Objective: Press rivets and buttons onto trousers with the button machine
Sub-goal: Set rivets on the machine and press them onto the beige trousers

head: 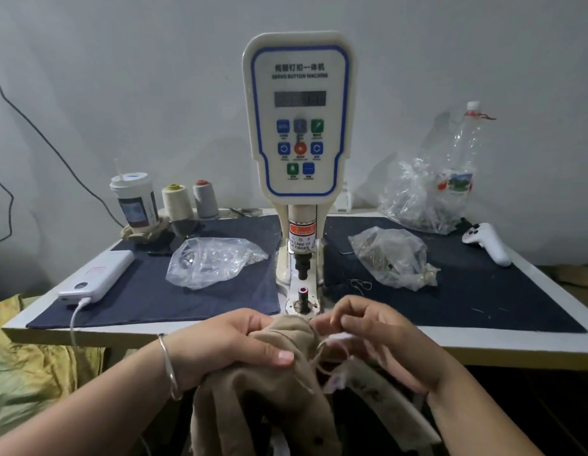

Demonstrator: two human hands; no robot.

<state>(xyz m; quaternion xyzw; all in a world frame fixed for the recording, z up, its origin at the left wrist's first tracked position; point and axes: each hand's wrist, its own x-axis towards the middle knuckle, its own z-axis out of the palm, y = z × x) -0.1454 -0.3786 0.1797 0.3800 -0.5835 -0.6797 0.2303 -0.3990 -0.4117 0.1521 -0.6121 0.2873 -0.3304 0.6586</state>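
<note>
I have the tan trousers (286,337) bunched at the near edge of the table (549,268), my left hand (233,343) curled over the fabric with the thumb pressing on top, my right hand (375,337) pinching the cloth edge and a loose thread between bent fingers; a white inner band of the garment trails down toward my lap. What matters now is that the lower die post (302,296) of the servo button machine (299,126) stands just beyond my knuckles, straight ahead and a little above the bundle, with the upper punch (302,264) directly over it. The trousers hang lengthwise away from the machine, toward me, so the held edge would have to go forward onto the post; both hands are about equally near it, the right slightly closer. I judge fingers must stay clear of that gap. A dark blue cloth (187,284) covers the tabletop either side, carrying two clear plastic bags (213,261) of small metal parts, thread cones (177,200), a lidded cup (134,199), a white power bank (98,274) and a white controller (487,241), all against a plain pale wall (121,77).
</note>
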